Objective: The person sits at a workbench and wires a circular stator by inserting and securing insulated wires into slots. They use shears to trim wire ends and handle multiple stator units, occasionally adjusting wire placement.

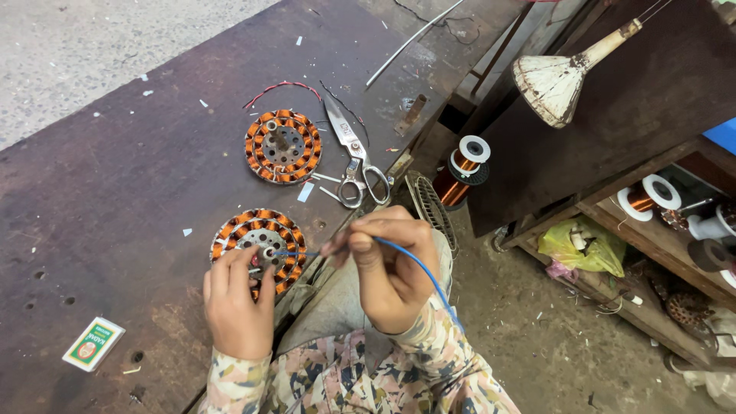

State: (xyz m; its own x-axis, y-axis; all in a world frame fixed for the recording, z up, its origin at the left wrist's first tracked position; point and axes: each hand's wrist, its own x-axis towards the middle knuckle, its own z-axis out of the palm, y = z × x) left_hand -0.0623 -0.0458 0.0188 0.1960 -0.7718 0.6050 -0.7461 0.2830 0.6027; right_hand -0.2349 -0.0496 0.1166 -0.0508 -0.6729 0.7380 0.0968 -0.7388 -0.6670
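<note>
below, left hand point(234, 307) on stator point(259, 244), green-white box point(93, 343)

Dull, scuffed brown tabletop point(115, 199) – matt and pitted. Glossy copper wire wound on a grey metal core in the near coil ring point(259, 241) and the far coil ring point(283, 146). Bright polished steel scissors point(356, 157). Smooth blue plastic-coated wire point(414, 264) – slightly shiny. Printed cardboard matchbox point(93, 343).
</note>
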